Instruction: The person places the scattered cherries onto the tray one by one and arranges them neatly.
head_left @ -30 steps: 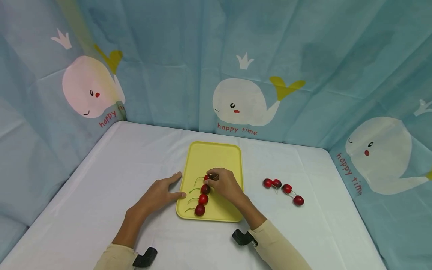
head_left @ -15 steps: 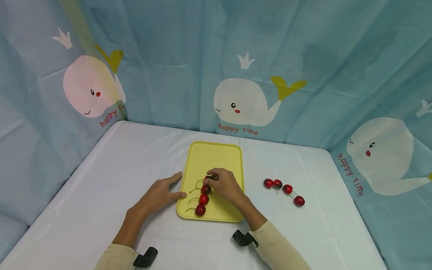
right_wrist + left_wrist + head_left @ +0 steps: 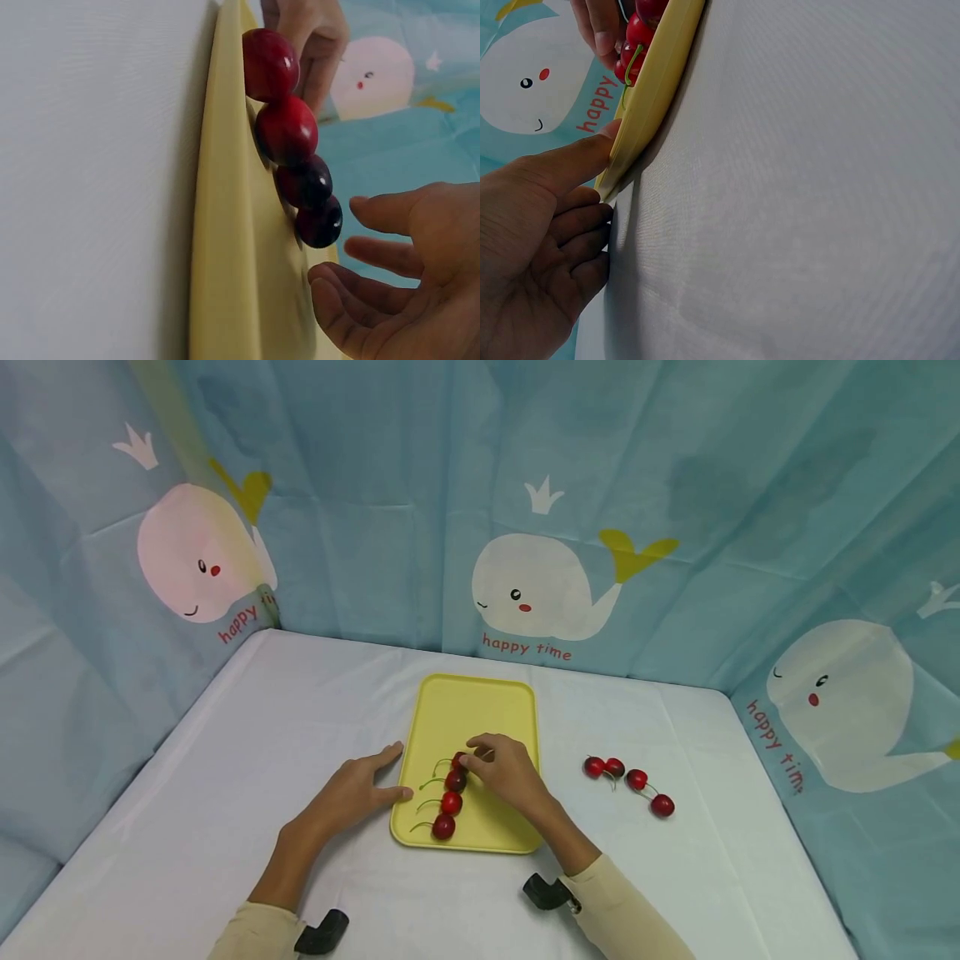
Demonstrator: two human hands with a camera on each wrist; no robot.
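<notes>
On the yellow tray (image 3: pixel 480 706), several red cherries stand in a line, stems pointing left. The nearest cherry (image 3: pixel 443 827) is dark red; the farthest cherry (image 3: pixel 458 761) lies by my right hand (image 3: pixel 512 772). In the right wrist view that hand's thumb and fingers are spread around the end of the row, with a gap between them and the end cherry (image 3: pixel 320 223). My left hand (image 3: pixel 352 795) is at the tray's left edge, thumb straight on the rim and index finger stretched along the side. The left wrist view shows its other fingers loosely bent beside the tray.
Right of the tray, more cherries lie on the white tablecloth (image 3: pixel 300 710): a touching pair (image 3: pixel 604 767) and two others joined by stems, the nearer cherry (image 3: pixel 662 806) darker. A blue curtain (image 3: pixel 360 527) with whales hangs behind and at both sides.
My right hand has let go of the farthest cherry and drawn slightly right, its fingers opening. That cherry now sits at the row's far end. The left hand has stayed put.
</notes>
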